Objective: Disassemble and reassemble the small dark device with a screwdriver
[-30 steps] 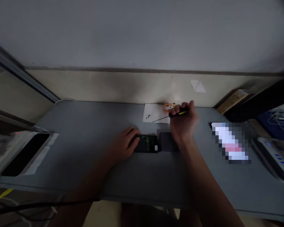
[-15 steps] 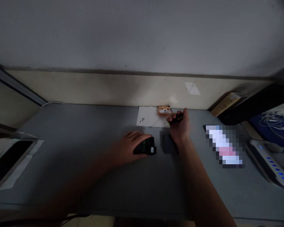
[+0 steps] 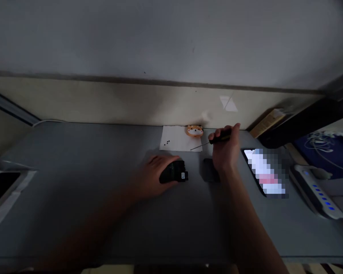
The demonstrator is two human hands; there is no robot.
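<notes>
Head view: L hand [image 3: 156, 175] has its grip round the black device [image 3: 171, 172], thumb along the near side, fingers over the far side, palm covering the L end. Device sits mid-surface, roughly centre of pic, nr the sheet but apart from it; a small white label [image 3: 183, 176] shows at its R end. Too dark to read other detail, & can't tell if it's flat down or slightly lifted.

R hand [image 3: 225, 150] holds the driver [image 3: 221, 137], fist wrapped round a dark handle w/ a bit of yellow. Thin shaft points L & slightly down; tip appears over the near edge of the white sheet [image 3: 175, 137], can't tell if touching. Dark block [image 3: 210, 170] lies just R of the device, w/ a gap btwn; its R side is partly hidden by R hand/wrist.

On the sheet: a few tiny black bits [image 3: 166, 142] toward the L, orange toy [image 3: 194, 131] w/ animal face at the far R corner. Sheet is by the wall [image 3: 117, 101].

Grey surface [image 3: 88, 152] also carries a lit phone [image 3: 253, 165] R of R arm, screen mostly pixelated, then a strip [image 3: 317, 190] w/ blue lights. Box [image 3: 267, 123] leans at the back R; pale cables [image 3: 322, 142] beyond, on blue. Far L: dark slab [image 3: 1, 186], cut off by pic edge.
</notes>
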